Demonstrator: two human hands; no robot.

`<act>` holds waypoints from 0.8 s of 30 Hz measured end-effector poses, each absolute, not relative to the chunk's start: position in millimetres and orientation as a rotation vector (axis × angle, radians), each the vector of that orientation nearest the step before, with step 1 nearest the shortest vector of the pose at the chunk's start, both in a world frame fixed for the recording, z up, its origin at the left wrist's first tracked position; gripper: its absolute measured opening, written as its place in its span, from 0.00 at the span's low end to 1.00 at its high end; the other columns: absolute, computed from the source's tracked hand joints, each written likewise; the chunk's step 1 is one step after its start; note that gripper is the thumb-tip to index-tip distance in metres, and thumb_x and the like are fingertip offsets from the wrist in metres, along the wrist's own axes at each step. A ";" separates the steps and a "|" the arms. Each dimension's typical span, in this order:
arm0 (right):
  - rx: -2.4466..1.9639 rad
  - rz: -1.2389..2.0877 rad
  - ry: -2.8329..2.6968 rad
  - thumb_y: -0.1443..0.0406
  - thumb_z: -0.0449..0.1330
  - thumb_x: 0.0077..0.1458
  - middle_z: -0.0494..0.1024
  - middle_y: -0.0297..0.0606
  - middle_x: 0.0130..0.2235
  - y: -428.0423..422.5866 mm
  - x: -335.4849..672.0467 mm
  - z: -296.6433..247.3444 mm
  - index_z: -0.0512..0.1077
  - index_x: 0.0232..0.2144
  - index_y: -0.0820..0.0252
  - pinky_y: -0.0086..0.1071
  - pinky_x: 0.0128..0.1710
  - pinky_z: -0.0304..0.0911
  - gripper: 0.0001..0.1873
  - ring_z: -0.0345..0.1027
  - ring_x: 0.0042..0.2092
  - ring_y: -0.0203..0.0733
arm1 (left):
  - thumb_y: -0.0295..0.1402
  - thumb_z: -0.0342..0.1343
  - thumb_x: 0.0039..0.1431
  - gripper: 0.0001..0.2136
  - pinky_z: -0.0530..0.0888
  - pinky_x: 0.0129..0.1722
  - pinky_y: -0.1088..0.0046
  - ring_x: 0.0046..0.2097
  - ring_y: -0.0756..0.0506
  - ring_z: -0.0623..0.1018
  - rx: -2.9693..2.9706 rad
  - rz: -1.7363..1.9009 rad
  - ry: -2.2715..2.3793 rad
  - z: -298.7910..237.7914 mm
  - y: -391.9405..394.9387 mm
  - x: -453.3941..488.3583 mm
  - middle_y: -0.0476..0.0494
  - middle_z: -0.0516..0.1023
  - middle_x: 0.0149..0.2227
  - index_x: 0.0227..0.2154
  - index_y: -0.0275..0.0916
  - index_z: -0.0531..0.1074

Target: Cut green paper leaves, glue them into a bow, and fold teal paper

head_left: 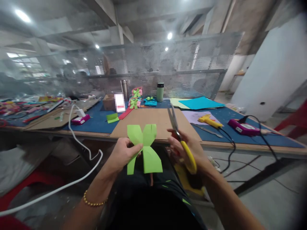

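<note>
Concrete beams and small ceiling lamps hung over a long workbench covered with a blue mat, closed at the back by a grey perforated metal screen. A flat brown cardboard sheet lay on the near edge of the bench, straight in front of the seated person.

The left hand, with a gold bead bracelet on its wrist, pinched a bright green paper cut-out at its narrow waist, thumb and fingers closed on it. The cut-out was bow-shaped, two lobes up and two tails down, and it was held in the air over the person's lap, just below the bench edge.

The right hand was clenched around the yellow-handled scissors, just beside the cut-out but clear of it. Their steel blades pointed up and away over the cardboard and seemed nearly closed, though the blur made that hard to judge.

Further right on the mat lay a yellow glue gun and a magenta plastic tool, both trailing black cords. Turquoise paper sheets sat behind them. By the screen stood a pale green tumbler, a steel flask and some pink and green paper bows. A thick white cable drooped off the bench on the left.
</note>
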State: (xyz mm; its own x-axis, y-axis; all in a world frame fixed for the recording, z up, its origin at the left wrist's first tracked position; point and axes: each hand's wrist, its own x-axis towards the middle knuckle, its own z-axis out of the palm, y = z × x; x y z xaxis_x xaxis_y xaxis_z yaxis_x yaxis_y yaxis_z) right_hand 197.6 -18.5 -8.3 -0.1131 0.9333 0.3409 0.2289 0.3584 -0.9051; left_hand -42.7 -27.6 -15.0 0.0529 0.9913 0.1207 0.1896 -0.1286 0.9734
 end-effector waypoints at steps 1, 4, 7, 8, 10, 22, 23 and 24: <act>-1.091 0.877 -1.585 0.50 0.64 0.54 0.70 0.34 0.32 -25.7 202.2 -11.9 0.71 0.49 0.60 0.28 0.22 0.60 0.26 0.62 0.25 0.34 | 0.40 0.64 0.51 0.13 0.69 0.24 0.76 0.25 0.48 0.75 1.452 1.244 1.285 -15.3 -26.5 -46.3 0.42 0.80 0.24 0.26 0.31 0.79; -1.088 1.161 -1.705 0.48 0.59 0.59 0.69 0.34 0.29 -53.5 208.8 -26.9 0.69 0.52 0.60 0.28 0.21 0.57 0.27 0.61 0.25 0.35 | 0.40 0.64 0.51 0.14 0.70 0.25 0.75 0.26 0.47 0.77 1.459 1.438 1.379 -13.1 -26.4 -51.8 0.42 0.81 0.24 0.25 0.31 0.79; -1.017 1.358 -1.861 0.46 0.57 0.59 0.67 0.34 0.28 -76.4 202.0 -38.4 0.71 0.50 0.60 0.27 0.21 0.54 0.28 0.59 0.25 0.34 | 0.40 0.63 0.50 0.14 0.70 0.25 0.75 0.25 0.46 0.78 1.478 1.554 1.449 -8.8 -29.5 -49.9 0.42 0.81 0.23 0.23 0.31 0.79; -1.004 1.349 -1.898 0.45 0.58 0.59 0.67 0.34 0.29 -80.4 198.2 -40.1 0.72 0.48 0.60 0.26 0.22 0.53 0.27 0.58 0.26 0.34 | 0.40 0.63 0.51 0.14 0.70 0.25 0.75 0.25 0.46 0.78 1.488 1.571 1.459 -7.8 -30.6 -48.8 0.42 0.80 0.22 0.22 0.31 0.79; -0.990 1.295 -1.945 0.45 0.57 0.58 0.67 0.35 0.30 -83.1 191.2 -41.5 0.73 0.43 0.61 0.26 0.23 0.52 0.26 0.56 0.28 0.34 | 0.39 0.63 0.51 0.14 0.70 0.25 0.76 0.25 0.46 0.78 1.498 1.585 1.466 -6.9 -31.9 -47.1 0.42 0.80 0.22 0.21 0.31 0.79; -1.016 1.348 -1.938 0.41 0.55 0.58 0.64 0.33 0.28 -78.3 181.9 -44.5 0.73 0.43 0.64 0.27 0.23 0.48 0.32 0.54 0.27 0.33 | 0.40 0.63 0.51 0.14 0.71 0.25 0.75 0.25 0.47 0.77 1.465 1.607 1.436 -10.5 -35.8 -39.1 0.42 0.80 0.22 0.22 0.32 0.79; -1.012 1.354 -1.932 0.41 0.54 0.58 0.64 0.33 0.28 -77.9 180.6 -44.6 0.73 0.42 0.64 0.27 0.23 0.48 0.31 0.54 0.27 0.33 | 0.40 0.63 0.51 0.14 0.71 0.25 0.75 0.25 0.46 0.77 1.449 1.605 1.428 -10.3 -36.4 -37.6 0.42 0.80 0.22 0.22 0.32 0.79; -1.006 1.355 -1.929 0.41 0.55 0.58 0.64 0.33 0.28 -77.4 179.5 -45.1 0.73 0.41 0.63 0.27 0.23 0.48 0.30 0.54 0.27 0.33 | 0.40 0.63 0.51 0.14 0.72 0.26 0.75 0.25 0.46 0.78 1.434 1.605 1.421 -10.0 -37.0 -36.2 0.42 0.80 0.22 0.23 0.32 0.79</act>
State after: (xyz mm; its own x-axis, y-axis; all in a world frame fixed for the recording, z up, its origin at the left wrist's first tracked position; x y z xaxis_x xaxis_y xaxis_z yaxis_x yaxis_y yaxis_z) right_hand 179.5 -77.4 -45.1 -0.5541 0.8319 0.0302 0.2538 0.2033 -0.9456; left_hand -36.2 -37.0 -10.0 -0.2753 0.8973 0.3452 0.2341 -0.2856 0.9293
